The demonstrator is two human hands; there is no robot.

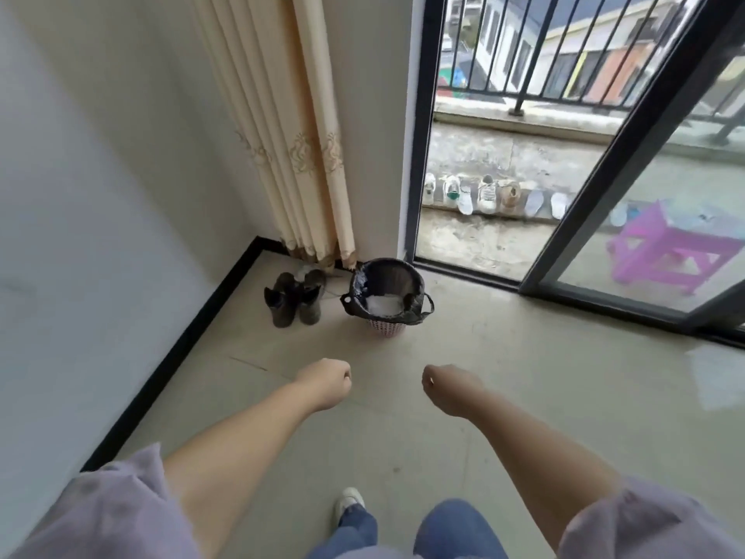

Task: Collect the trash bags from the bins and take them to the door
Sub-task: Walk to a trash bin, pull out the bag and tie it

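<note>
Down at the bottom edge, blue jeans (443, 530) and one white shoe (349, 503) stand on the pale tiled floor (524, 397). Both bare forearms reach forward out of loose lilac sleeves (100, 514), angling in toward each other. The left hand (324, 383) is curled into a loose fist, knuckles forward, clutching nothing. The right hand (449, 387) matches it, fingers folded under, nothing in its grip either. Both hover above the floor, well short of the bin.

Ahead sits the small bin (386, 328), upright, pink lattice base showing below its liner. The black trash bag (387, 292) lines it, mouth open and facing straight up, its long axis vertical, the edges folded over the rim with a handle loop sticking out on each side. Something white lies inside. The bin stands near the corner, just beside the frame of the sliding glass door (604, 187).

Left of the bin, a pair of dark boots (294, 298) stands near the black skirting. Behind, a cream curtain (282, 127) hangs to the floor. Beyond the open door, shoes (487, 193) line the balcony ledge, with a purple stool (669, 252) behind the glass and railings (564, 46) farther out.
</note>
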